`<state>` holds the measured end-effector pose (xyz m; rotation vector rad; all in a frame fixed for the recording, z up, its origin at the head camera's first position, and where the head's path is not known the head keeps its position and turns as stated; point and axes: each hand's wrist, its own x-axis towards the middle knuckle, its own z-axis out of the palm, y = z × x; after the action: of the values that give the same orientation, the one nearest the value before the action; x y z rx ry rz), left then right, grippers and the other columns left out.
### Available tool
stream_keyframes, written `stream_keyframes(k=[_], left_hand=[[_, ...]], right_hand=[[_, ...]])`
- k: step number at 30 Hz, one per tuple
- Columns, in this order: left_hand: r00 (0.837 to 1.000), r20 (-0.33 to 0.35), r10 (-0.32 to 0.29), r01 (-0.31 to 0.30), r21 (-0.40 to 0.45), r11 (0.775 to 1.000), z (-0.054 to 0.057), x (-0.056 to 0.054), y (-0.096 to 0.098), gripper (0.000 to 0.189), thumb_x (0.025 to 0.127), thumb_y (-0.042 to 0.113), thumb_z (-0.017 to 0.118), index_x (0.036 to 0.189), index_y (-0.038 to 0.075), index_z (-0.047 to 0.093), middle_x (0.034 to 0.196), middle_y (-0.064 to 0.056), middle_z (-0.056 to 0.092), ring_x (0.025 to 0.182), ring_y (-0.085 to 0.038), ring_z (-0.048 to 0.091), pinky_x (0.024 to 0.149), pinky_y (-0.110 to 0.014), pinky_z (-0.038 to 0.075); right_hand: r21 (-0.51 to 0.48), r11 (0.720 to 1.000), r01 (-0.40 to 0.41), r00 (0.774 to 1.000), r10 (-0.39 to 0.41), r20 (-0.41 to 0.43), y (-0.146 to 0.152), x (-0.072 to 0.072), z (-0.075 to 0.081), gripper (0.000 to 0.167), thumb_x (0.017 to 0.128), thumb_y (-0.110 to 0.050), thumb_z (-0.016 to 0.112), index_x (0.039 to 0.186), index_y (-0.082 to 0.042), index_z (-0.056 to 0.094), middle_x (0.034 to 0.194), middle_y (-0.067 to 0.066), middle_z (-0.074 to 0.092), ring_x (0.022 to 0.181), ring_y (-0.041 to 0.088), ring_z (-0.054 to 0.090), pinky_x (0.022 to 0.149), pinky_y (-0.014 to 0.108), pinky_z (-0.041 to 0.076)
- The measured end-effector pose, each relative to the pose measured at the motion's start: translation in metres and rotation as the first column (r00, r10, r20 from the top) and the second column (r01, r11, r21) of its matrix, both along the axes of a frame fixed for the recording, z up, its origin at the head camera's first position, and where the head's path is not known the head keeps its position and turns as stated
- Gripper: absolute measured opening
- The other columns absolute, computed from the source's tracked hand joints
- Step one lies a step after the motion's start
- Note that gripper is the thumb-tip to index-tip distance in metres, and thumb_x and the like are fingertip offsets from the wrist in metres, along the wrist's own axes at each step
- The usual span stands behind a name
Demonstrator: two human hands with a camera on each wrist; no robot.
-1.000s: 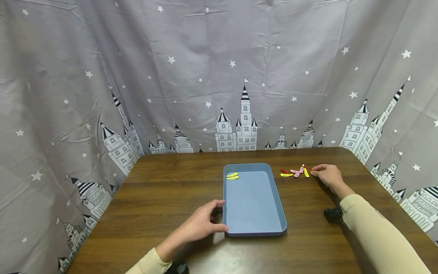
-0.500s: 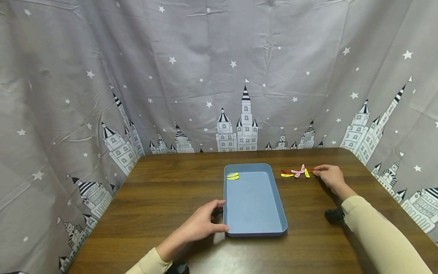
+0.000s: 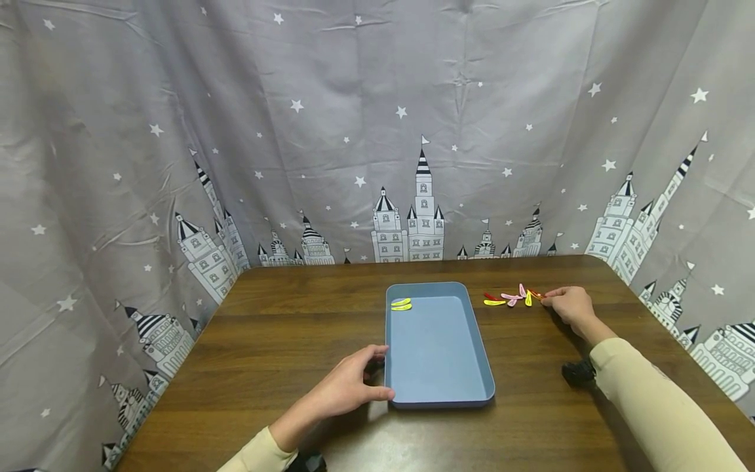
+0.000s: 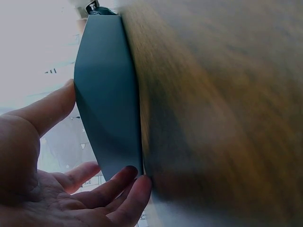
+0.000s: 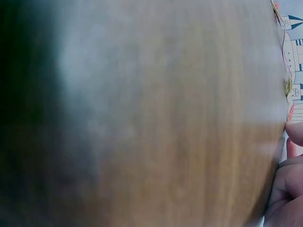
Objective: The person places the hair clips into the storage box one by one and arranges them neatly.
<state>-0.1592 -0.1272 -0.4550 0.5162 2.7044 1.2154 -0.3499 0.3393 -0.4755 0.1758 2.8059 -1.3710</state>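
On the wooden table (image 3: 283,314), right of the blue tray (image 3: 439,357), the red hair clip (image 3: 533,293) lies at the fingertips of the right hand (image 3: 569,307), whose thumb and forefinger pinch its near end; the rest points away toward the yellow clip (image 3: 528,299) and pink clips (image 3: 512,298) just beside it. The left hand (image 3: 348,387) has its fingers spread along the tray's left side, thumb touching the rim. Inside the tray, two yellow clips (image 3: 402,307) lie in the far left corner.
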Motion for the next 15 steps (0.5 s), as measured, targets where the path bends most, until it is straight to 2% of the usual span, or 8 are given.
stream_keyframes(k=[6, 11, 15], left_hand=[[1.0, 0.006, -0.003, 0.003, 0.001, 1.0, 0.0005, 0.001, 0.0002, 0.079, 0.082, 0.037, 0.084, 0.145, 0.005, 0.048, 0.137, -0.011, 0.06, 0.126, -0.027, 0.057, 0.097, -0.044, 0.053], [1.0, 0.009, -0.005, 0.005, 0.005, 1.0, 0.0008, 0.0008, -0.0001, 0.079, 0.082, 0.037, 0.084, 0.145, 0.005, 0.048, 0.137, -0.01, 0.06, 0.126, -0.027, 0.057, 0.097, -0.044, 0.053], [1.0, 0.004, -0.003, 0.003, -0.003, 1.0, 0.0002, -0.0003, -0.0006, 0.079, 0.082, 0.038, 0.083, 0.145, 0.006, 0.049, 0.137, -0.009, 0.06, 0.125, -0.025, 0.057, 0.097, -0.042, 0.053]], right_hand=[[-0.003, 1.0, -0.019, 0.999, 0.019, 0.026, 0.0021, 0.0006, 0.0019, 0.033, 0.088, -0.015, 0.069, 0.108, 0.011, 0.07, 0.048, -0.012, 0.039, 0.042, 0.005, 0.036, 0.041, 0.024, 0.035], [-0.006, 1.0, -0.022, 1.0, 0.022, 0.021, 0.0026, 0.0002, 0.0014, 0.034, 0.089, -0.016, 0.069, 0.109, 0.01, 0.069, 0.05, -0.011, 0.043, 0.043, 0.005, 0.036, 0.043, 0.025, 0.037], [-0.036, 0.999, -0.022, 1.0, 0.022, -0.002, 0.0019, -0.0001, 0.0003, 0.038, 0.087, -0.014, 0.069, 0.117, 0.009, 0.065, 0.057, -0.009, 0.049, 0.043, 0.005, 0.037, 0.042, 0.024, 0.037]])
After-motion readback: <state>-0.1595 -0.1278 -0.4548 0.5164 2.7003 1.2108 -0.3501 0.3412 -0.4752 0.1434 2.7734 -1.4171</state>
